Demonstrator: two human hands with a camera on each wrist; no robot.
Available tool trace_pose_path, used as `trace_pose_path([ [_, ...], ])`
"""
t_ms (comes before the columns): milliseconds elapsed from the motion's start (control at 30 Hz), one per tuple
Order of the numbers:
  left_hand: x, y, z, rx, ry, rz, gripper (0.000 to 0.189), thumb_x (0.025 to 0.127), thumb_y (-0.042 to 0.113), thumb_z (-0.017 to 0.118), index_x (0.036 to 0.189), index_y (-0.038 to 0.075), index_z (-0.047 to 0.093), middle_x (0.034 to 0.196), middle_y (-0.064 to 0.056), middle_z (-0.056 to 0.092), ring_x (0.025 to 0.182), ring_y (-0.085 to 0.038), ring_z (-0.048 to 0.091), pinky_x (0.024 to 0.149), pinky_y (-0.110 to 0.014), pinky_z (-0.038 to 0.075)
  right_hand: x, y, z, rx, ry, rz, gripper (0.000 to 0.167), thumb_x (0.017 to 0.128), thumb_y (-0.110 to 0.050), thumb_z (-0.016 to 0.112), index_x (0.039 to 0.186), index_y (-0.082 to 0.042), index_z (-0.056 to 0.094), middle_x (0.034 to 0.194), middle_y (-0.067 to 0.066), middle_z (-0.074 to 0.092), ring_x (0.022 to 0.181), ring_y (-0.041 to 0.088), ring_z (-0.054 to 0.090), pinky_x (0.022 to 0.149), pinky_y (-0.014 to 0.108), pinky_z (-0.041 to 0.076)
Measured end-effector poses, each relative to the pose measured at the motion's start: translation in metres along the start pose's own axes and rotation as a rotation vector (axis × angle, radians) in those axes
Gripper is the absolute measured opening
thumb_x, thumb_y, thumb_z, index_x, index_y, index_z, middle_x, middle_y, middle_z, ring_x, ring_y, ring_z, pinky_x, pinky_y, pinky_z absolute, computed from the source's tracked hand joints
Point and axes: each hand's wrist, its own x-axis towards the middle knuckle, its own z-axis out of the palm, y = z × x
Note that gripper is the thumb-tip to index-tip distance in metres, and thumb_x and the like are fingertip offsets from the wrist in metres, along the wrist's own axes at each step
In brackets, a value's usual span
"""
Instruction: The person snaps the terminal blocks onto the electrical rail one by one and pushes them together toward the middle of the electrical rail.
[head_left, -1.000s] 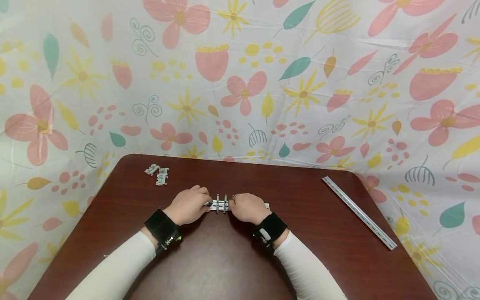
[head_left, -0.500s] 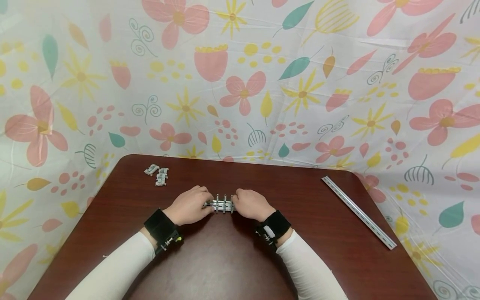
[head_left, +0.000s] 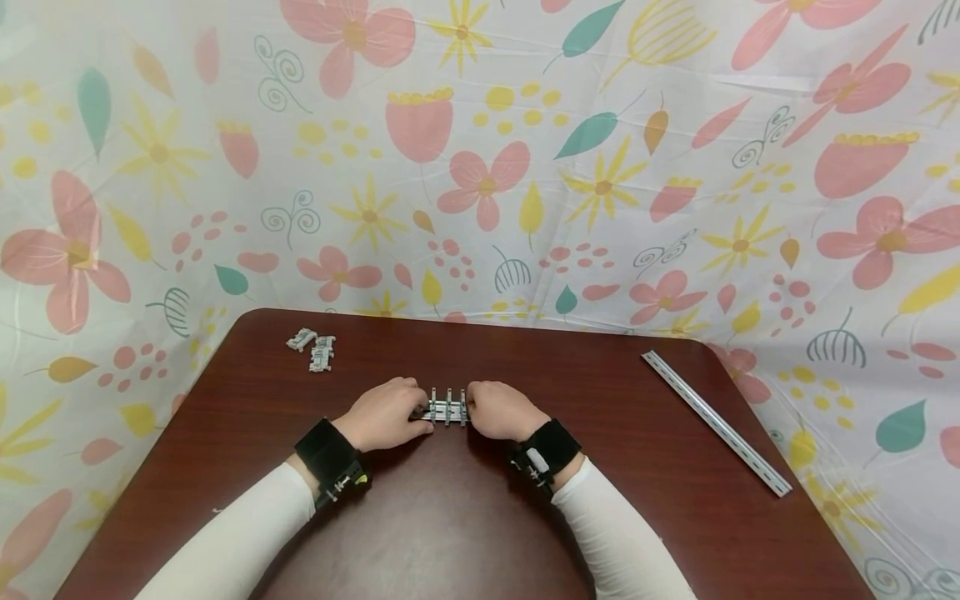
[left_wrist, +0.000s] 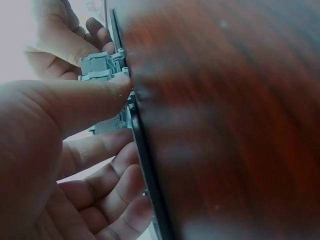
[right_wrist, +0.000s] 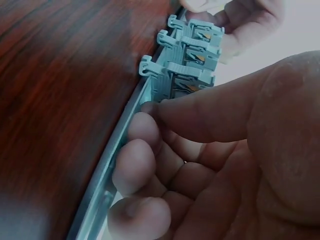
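A short slotted metal DIN rail lies at the middle of the table, running left to right. Three thin grey terminal blocks stand across it, spaced apart. My left hand grips the rail's left part, thumb on the near side; in the left wrist view the thumb lies across a block. My right hand holds the rail's right part with curled fingers. In the right wrist view, the thumb and index finger meet on the rail just beside the nearest block. Both rail ends are hidden by the hands.
Several loose terminal blocks lie at the table's back left. A longer slotted rail lies slanted along the right side. A small white scrap is by the left sleeve. A flowered cloth hangs behind the brown table.
My right hand has shifted slightly right along the rail, bringing the third block into sight and covering the rail's right end. My left hand has moved a little right.
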Motion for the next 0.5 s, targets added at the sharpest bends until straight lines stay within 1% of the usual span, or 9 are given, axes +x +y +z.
trace_pose_path([
  [133,0.002,0.000,0.002,-0.012,-0.006,-0.005,0.020,0.097,0.031,0.089,0.100,0.014,0.080,0.091,0.003,0.058,0.087,-0.018,0.055,0.073,-0.036,0.049,-0.001,-0.002,0.003,-0.021,0.014,0.003,0.017,0.110,-0.010,0.060,0.098,-0.010,0.071,0.088,0.002,0.067,0.075,0.017,0.058,0.078,0.039,0.054],
  [167,0.003,0.000,0.002,-0.013,-0.006,-0.006,0.019,0.097,0.031,0.089,0.098,0.015,0.080,0.091,0.003,0.057,0.086,-0.018,0.054,0.073,-0.036,0.049,-0.003,-0.008,-0.001,-0.016,0.004,0.021,0.016,0.110,-0.010,0.061,0.097,-0.010,0.071,0.088,0.002,0.067,0.076,0.018,0.059,0.079,0.040,0.055],
  [333,0.006,-0.001,0.004,-0.010,0.004,0.010,0.015,0.097,0.028,0.089,0.094,0.017,0.078,0.091,0.003,0.060,0.088,-0.017,0.055,0.073,-0.035,0.049,-0.004,-0.011,0.000,-0.004,-0.002,0.012,0.017,0.112,-0.010,0.060,0.098,-0.011,0.071,0.088,0.001,0.065,0.077,0.018,0.056,0.079,0.038,0.051],
  [500,0.007,0.000,0.006,-0.006,0.007,0.017,0.014,0.098,0.027,0.088,0.095,0.018,0.079,0.093,0.003,0.062,0.090,-0.017,0.058,0.075,-0.034,0.050,-0.004,-0.013,-0.001,0.020,-0.007,-0.007,0.020,0.112,-0.010,0.061,0.093,-0.013,0.067,0.083,0.001,0.060,0.074,0.018,0.051,0.076,0.037,0.046],
])
